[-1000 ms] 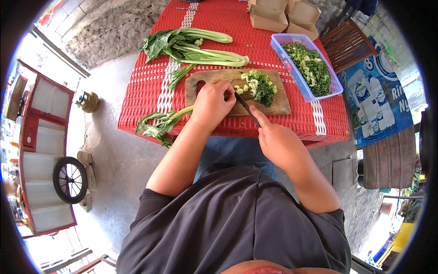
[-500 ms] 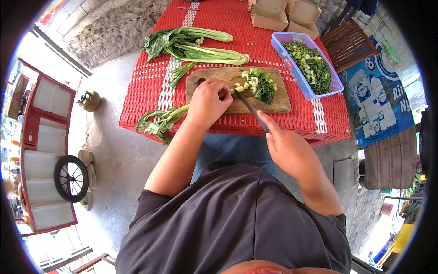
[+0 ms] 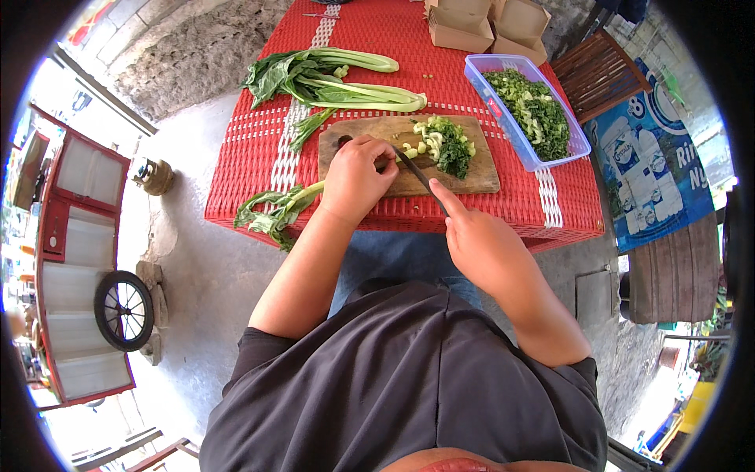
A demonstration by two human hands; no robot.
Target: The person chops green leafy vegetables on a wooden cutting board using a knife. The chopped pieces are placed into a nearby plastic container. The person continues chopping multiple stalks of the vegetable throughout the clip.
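Note:
On the wooden cutting board [image 3: 480, 182], my left hand [image 3: 358, 175] is closed round the stalk of a leafy green vegetable [image 3: 271, 212]. Its leaves trail left over the table's near edge. My right hand [image 3: 484, 240] grips a knife [image 3: 423, 179] with the index finger along its back. The blade tip lies beside my left fingertips, at the stalk's end. Just right of the blade are cut pale pieces and a heap of chopped greens [image 3: 454, 149]. The knife's handle is hidden in my palm.
Whole leafy stalks [image 3: 362, 96] lie beyond the board on the red woven table [image 3: 370, 35]. A clear plastic container [image 3: 582, 148] of chopped greens stands to the right, with open cardboard boxes [image 3: 460, 33] behind it. A wooden chair [image 3: 602, 75] is at the right.
My right hand has moved slightly left and up with the knife, bringing the blade nearer my left fingers. My left hand stays at the stalk.

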